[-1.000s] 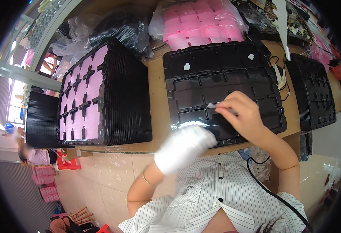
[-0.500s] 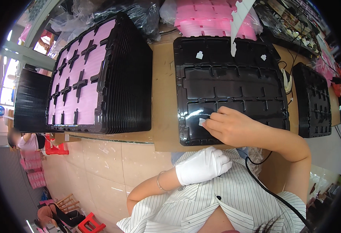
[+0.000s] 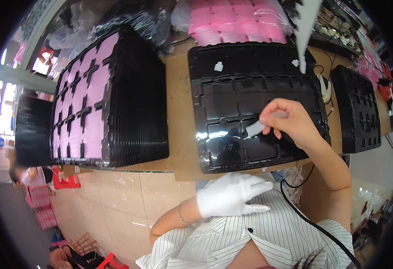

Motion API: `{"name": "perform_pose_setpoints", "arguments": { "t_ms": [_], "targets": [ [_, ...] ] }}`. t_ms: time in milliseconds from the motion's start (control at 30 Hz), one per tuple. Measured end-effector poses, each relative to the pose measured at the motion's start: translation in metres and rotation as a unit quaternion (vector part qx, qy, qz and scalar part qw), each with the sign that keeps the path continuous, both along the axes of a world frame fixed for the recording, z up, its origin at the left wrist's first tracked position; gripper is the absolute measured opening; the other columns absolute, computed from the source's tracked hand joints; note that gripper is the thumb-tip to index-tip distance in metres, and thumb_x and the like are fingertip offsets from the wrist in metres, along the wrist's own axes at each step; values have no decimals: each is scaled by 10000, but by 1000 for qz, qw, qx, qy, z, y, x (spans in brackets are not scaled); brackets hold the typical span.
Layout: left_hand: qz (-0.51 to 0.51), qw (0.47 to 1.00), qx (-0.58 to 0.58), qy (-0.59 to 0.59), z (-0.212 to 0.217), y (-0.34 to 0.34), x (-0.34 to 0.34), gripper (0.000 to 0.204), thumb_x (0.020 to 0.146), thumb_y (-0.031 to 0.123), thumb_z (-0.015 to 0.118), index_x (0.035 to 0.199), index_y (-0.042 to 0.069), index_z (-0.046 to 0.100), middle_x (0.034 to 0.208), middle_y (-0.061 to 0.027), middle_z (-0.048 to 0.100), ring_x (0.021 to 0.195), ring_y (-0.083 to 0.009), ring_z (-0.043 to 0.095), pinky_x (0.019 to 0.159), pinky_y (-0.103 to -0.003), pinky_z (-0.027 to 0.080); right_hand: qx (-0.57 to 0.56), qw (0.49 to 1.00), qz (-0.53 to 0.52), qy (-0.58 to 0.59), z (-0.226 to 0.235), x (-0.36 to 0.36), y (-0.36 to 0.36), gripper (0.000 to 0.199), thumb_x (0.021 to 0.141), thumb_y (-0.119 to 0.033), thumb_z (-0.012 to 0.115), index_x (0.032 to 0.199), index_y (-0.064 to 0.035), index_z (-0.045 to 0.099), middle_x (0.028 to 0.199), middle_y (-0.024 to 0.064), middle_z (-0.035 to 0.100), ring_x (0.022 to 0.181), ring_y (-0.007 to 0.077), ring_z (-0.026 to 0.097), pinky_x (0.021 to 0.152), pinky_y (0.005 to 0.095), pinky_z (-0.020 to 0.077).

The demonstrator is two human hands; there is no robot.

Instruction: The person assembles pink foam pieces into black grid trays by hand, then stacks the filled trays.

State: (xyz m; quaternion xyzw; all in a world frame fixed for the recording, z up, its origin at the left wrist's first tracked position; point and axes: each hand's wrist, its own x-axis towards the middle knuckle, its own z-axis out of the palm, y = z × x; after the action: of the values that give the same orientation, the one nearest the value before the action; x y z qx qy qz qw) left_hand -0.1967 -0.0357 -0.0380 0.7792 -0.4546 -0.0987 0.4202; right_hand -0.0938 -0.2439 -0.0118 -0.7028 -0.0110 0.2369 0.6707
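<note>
A short whitish strip (image 3: 254,129) is sticking out from the pinching right hand (image 3: 268,123) — its free end is pointing left and slightly down. Beneath the hand a glossy black tray (image 3: 223,99), moulded with rectangular outlines, is lying flat, spreading beyond the hand and well out to its left.

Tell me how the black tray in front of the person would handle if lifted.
The black tray is probably light for its size, as it looks like thin moulded plastic. The pattern of moulded lines across it likely adds some stiffness. Its glossy sheen suggests it may feel slippery.
</note>
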Motion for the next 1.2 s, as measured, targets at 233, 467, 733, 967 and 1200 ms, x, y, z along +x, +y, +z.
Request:
{"name": "perform_pose_setpoints", "arguments": {
  "t_ms": [233, 467, 733, 967, 1200],
  "targets": [
    [332, 928, -76, 153, 30, -20, 42, 316, 799, 256, 802, 929, 11, 651, 742, -6, 613, 552, -75, 500, 536, -224, 441, -10, 1000, 12, 8, 22, -44, -23, 126, 800, -6, 736, 901, -6, 661, 812, 54, 675, 679, 75, 618, 560, 181, 456],
    [400, 781, -195, 437, 29, -64, 39, 222, 908, 227, 702, 809, 55, 601, 718, 2, 639, 552, -26, 509, 516, -179, 402, 361, 911, -194, 39, -32, -77, -17, 171, 903, -49, 649, 1067, -1, 655, 1028, 44, 676, 919, 86, 602, 828, 228, 471],
    [408, 802, -182, 396, 18, -90, 28, 237, 919, 226, 689, 811, 40, 592, 687, 0, 623, 518, -28, 509, 475, -189, 402, 281, 914, -289, -54, -31, -86, 6, 221, 955, -108, 595, 1137, 6, 644, 1107, 63, 672, 975, 90, 603, 884, 250, 466],
    [388, 834, -223, 324, -3, -96, 27, 167, 906, 162, 698, 900, 27, 599, 830, -38, 641, 666, -65, 572, 615, -214, 472, 223, 900, -360, -101, -37, -86, -1, 174, 961, -91, 590, 1083, 15, 655, 1006, 49, 669, 868, 63, 601, 797, 206, 475],
    [383, 884, -234, 129, -4, -58, 26, 173, 886, 15, 666, 1042, 18, 592, 1025, -93, 623, 885, -142, 588, 815, -268, 485, -540, 621, -117, -557, -16, -76, -129, 329, 690, 10, 685, 1019, 4, 691, 831, 58, 566, 751, 207, 567, 700, 304, 465]
  ]
}}
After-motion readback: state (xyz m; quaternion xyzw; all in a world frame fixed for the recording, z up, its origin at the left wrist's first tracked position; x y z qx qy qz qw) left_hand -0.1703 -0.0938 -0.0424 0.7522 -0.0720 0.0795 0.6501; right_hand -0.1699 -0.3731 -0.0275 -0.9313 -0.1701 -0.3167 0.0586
